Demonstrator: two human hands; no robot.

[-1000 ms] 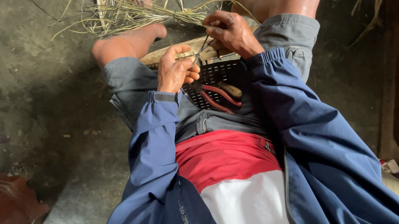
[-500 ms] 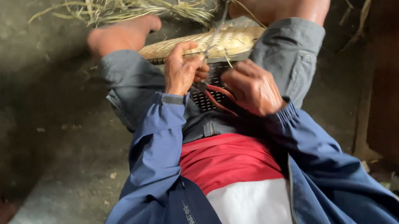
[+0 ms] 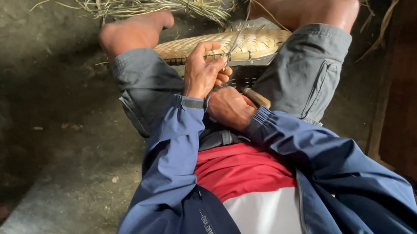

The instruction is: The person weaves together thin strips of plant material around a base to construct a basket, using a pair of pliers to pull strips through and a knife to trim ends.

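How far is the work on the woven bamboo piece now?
The body of the woven bamboo piece looks finished. In hand: the left hand pinches a thin strip at its rim, and the right hand grips a wooden-handled tool. Loose strips lie unused on the floor.

Woven straw basket tray [image 3: 257,41], pale yellow, round-edged, lying flat across 2 knees, far from the body. Thin straw strip [image 3: 240,32] rising from its near rim toward the far straw pile. Wooden tool handle [image 3: 257,97], brown, short, tilted, nearer, right of middle.
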